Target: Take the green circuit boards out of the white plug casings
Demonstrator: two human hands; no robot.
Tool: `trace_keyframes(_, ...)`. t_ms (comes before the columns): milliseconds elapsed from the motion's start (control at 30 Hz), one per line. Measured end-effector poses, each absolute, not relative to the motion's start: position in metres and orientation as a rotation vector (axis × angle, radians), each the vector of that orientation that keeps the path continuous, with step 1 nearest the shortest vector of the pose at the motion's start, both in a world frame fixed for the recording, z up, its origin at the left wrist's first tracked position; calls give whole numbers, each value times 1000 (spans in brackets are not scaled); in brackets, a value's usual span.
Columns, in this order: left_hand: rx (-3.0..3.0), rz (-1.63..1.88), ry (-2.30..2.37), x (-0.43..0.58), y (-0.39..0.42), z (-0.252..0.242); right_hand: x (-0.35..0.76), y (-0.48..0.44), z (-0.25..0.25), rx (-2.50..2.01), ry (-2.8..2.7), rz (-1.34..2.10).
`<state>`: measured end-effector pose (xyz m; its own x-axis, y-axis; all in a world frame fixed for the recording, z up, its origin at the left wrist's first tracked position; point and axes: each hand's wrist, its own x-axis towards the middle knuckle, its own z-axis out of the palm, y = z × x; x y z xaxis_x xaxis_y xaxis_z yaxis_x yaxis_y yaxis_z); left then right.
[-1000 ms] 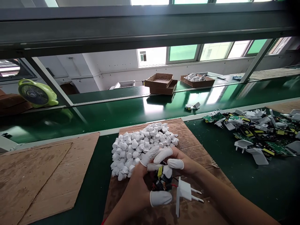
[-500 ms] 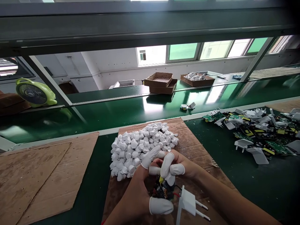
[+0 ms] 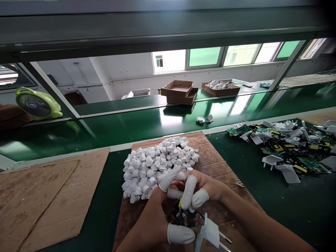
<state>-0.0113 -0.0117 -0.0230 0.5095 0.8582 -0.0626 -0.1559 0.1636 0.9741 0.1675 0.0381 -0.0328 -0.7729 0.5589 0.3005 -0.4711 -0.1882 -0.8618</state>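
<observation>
A small circuit board (image 3: 182, 218) pinched between closed fingers

The left hand (image 3: 151, 218) and right hand (image 3: 207, 189) are both closed, curling around the small circuit board from either side at the bottom centre of the frame. Their fingers hide most of it. White finger cots (image 3: 181, 233) cover the fingertips, probably to protect the skin and the board during such close handling. A red wire (image 3: 198, 222) leads from the board towards a white plug casing (image 3: 210, 231) just below the right hand, its two metal pins (image 3: 225, 239) pointing to the lower right. Neither hand clearly grips the casing; it may hang by its wires, but that is hard to tell.

The hands work over a cardboard sheet (image 3: 216, 182) on a green belt (image 3: 262, 206), likely laid there as a pad. A heap of small white pieces (image 3: 149, 171) sits just beyond the left hand, within easy reach. A jumble of circuit boards and white plug casings (image 3: 286, 150) lies at the right of the frame, apparently set aside.
</observation>
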Motion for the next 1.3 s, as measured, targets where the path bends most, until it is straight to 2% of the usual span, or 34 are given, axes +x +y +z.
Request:
trace_keyframes(233, 1162, 805, 761, -6, -14, -14, 167, 36, -36, -108, -1386, 2092)
trace_keyframes(467, 1206, 811, 724, 1, -13, -4, 167, 36, -23, -119, -1518, 1994)
trace_keyframes(733, 1272, 785, 845, -3, -13, -7, 168, 35, -18, -86, -1452, 2044)
trace_keyframes(933, 1164, 774, 807, -4, -14, -10, 160, 38, -41, -46, -1316, 2015)
trace_keyframes(1067, 1121, 776, 734, -5, -12, -9, 161, 40, -59, -37, -1157, 2111)
trace_keyframes(1167, 1123, 786, 662, -4, -12, -5, 165, 40, -63, -84, -1148, 2209)
trace_keyframes(1300, 1089, 770, 681, -3, -12, -1, 166, 40, -59, -47, -1154, 2156)
